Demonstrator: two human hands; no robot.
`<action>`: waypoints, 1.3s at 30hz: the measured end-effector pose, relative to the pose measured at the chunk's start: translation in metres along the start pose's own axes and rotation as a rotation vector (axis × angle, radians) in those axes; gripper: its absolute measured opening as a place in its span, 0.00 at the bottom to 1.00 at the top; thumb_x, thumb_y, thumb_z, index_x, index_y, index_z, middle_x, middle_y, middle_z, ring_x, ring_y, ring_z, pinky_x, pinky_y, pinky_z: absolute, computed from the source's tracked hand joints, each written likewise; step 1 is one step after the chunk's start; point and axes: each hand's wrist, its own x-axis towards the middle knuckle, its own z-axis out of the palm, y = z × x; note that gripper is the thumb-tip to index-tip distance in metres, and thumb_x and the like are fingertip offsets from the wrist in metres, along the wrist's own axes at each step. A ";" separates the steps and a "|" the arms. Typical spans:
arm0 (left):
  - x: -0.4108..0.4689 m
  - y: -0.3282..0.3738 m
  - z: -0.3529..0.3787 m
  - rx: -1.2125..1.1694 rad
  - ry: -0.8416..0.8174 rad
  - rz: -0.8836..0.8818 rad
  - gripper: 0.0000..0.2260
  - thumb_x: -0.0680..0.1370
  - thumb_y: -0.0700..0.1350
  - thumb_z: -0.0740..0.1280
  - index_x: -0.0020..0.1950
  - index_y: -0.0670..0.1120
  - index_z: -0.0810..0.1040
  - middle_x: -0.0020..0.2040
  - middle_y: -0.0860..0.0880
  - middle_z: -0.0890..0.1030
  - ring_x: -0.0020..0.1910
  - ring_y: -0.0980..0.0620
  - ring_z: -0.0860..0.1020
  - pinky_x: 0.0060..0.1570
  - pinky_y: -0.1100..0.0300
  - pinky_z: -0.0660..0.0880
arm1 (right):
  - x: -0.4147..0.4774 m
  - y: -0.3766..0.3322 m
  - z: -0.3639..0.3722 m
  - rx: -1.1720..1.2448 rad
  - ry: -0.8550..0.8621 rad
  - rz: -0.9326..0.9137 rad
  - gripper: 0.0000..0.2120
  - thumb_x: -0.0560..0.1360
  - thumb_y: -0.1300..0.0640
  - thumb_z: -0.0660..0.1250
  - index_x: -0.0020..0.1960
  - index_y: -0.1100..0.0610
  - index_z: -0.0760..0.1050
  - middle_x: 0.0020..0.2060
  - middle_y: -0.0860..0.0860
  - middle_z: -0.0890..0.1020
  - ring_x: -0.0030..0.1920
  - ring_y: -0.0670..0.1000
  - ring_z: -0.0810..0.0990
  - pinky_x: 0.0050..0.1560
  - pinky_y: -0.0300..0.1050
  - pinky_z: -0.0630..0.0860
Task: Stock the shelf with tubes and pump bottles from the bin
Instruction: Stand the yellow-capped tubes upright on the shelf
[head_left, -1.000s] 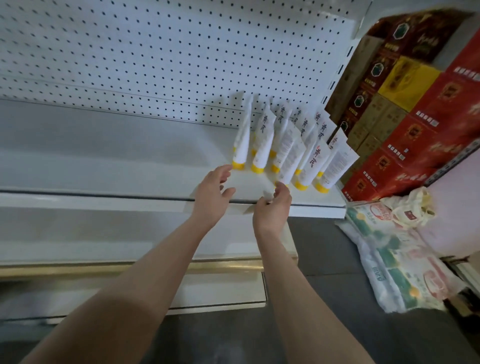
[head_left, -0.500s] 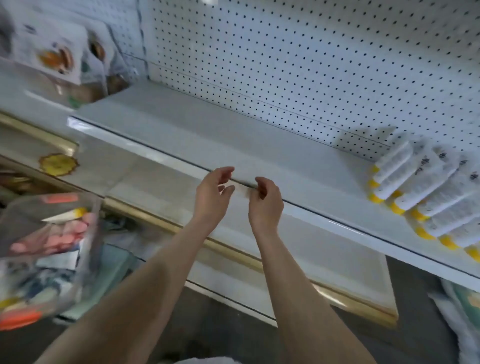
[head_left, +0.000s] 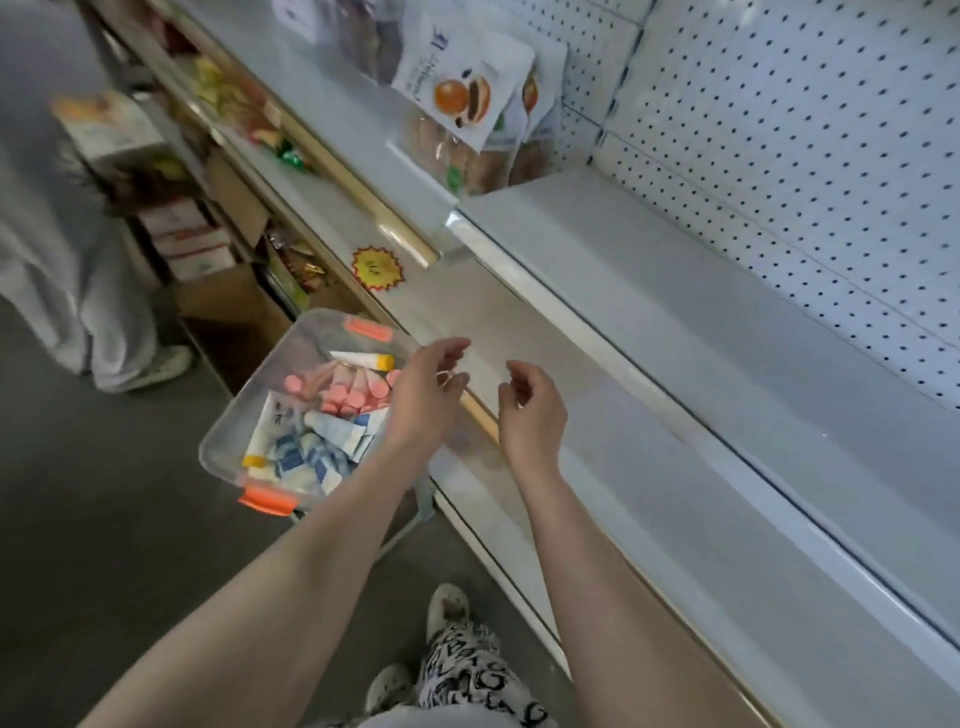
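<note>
A clear plastic bin (head_left: 228, 431) with orange latches stands low at the left of the white shelf (head_left: 675, 322). Inside lie several tubes: white ones with yellow caps (head_left: 363, 358), pink-capped ones (head_left: 353, 397) and blue-and-white ones (head_left: 332, 431). My left hand (head_left: 426, 397) hovers over the bin's right rim, fingers loosely curled, holding nothing. My right hand (head_left: 530, 410) hangs beside it in front of the lower shelf edge, also loosely curled and empty. The shelf surface in view is bare; the stocked tubes are out of frame.
Snack bags (head_left: 467, 98) hang on the pegboard (head_left: 805, 130) above the shelf's left end. A person in grey clothes (head_left: 57, 218) stands at the far left beside cardboard boxes (head_left: 228, 296). My patterned trousers and slippers (head_left: 447, 608) show at the bottom on the dark floor.
The view has swung left from the stocked tubes to the bin. Both hands have left the shelf edge and moved down toward the bin, still empty.
</note>
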 end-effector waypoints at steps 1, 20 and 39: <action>0.004 -0.009 -0.009 0.013 0.026 -0.016 0.18 0.75 0.33 0.66 0.61 0.49 0.77 0.52 0.54 0.80 0.54 0.55 0.78 0.53 0.61 0.76 | 0.003 -0.002 0.013 0.002 -0.038 -0.006 0.14 0.75 0.64 0.65 0.59 0.56 0.78 0.54 0.51 0.82 0.52 0.49 0.80 0.57 0.40 0.73; 0.090 -0.153 -0.115 0.208 0.350 -0.494 0.17 0.78 0.41 0.67 0.66 0.50 0.75 0.63 0.50 0.79 0.60 0.51 0.77 0.60 0.56 0.74 | 0.099 -0.017 0.223 -0.113 -0.668 0.044 0.12 0.79 0.59 0.65 0.62 0.52 0.77 0.59 0.50 0.80 0.56 0.50 0.80 0.56 0.47 0.79; 0.087 -0.347 -0.140 0.455 0.124 -0.843 0.27 0.78 0.41 0.67 0.76 0.46 0.63 0.76 0.47 0.65 0.73 0.45 0.65 0.70 0.48 0.65 | 0.118 0.081 0.366 -0.436 -0.726 -0.041 0.16 0.77 0.61 0.66 0.65 0.58 0.74 0.61 0.55 0.78 0.62 0.56 0.75 0.63 0.51 0.72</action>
